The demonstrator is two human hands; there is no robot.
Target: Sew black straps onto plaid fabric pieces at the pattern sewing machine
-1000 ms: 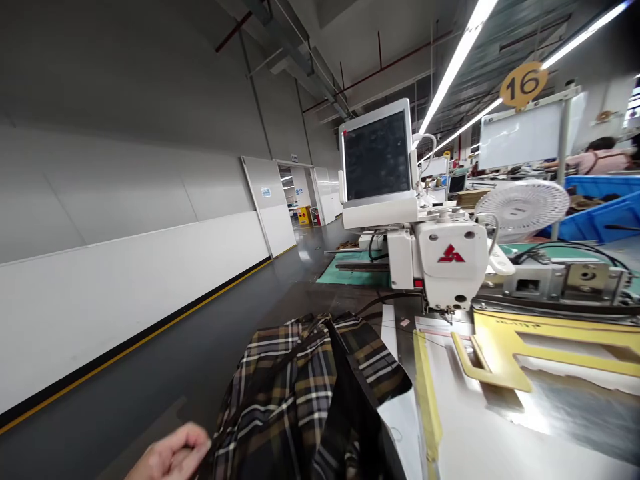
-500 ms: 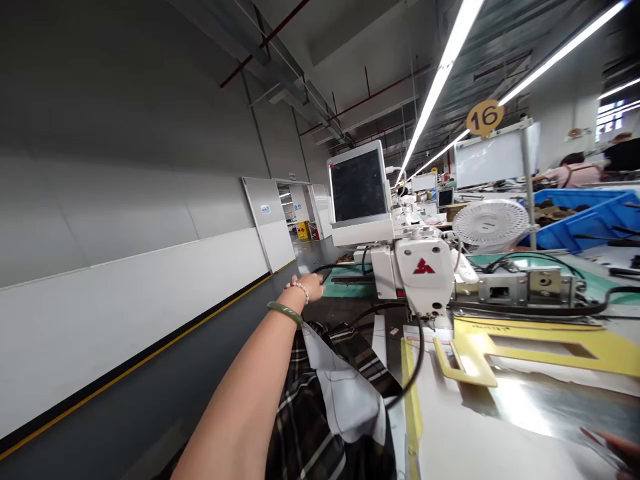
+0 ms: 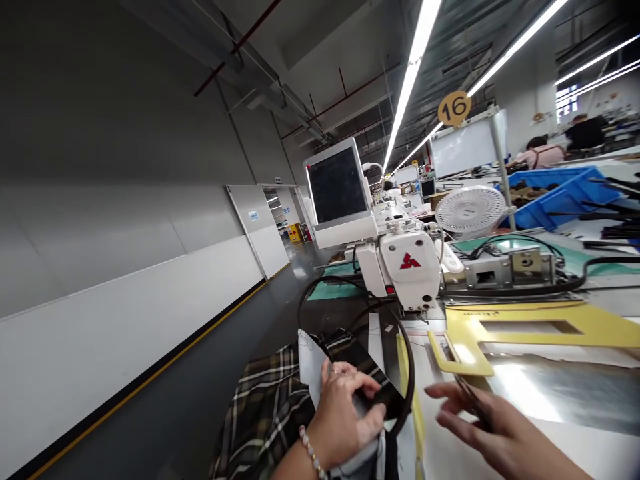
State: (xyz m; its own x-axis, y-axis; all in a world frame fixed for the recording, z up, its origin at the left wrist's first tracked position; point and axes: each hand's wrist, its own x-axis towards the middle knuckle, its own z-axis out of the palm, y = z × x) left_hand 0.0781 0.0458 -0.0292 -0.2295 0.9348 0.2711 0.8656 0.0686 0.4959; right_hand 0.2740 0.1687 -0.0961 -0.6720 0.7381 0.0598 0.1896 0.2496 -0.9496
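My left hand (image 3: 345,407), wearing a beaded bracelet and a ring, lies over a dark plaid cloth (image 3: 265,407). Its fingers are curved, with a gap between thumb and forefinger. White backing sheet (image 3: 311,363) shows on the cloth beside and under this hand. Thin thread lines run over the sheet. Looping past the hand is a black strip (image 3: 411,360). To the right, my right hand (image 3: 493,427) holds small dark metal thread snips (image 3: 473,400), their points toward the yellow template; the fingers partly hide them.
A white sewing machine head (image 3: 410,270) with a screen (image 3: 336,185) stands ahead. Yellow templates (image 3: 530,323) lie on the table at right. Behind are a fan (image 3: 470,210), a blue bin (image 3: 560,197) and seated people (image 3: 543,155). The floor aisle (image 3: 165,393) runs at left.
My left hand has drawn back from its far reach onto the cloth. The right hand has come in from the right edge with the snips. The black strip now arcs higher.
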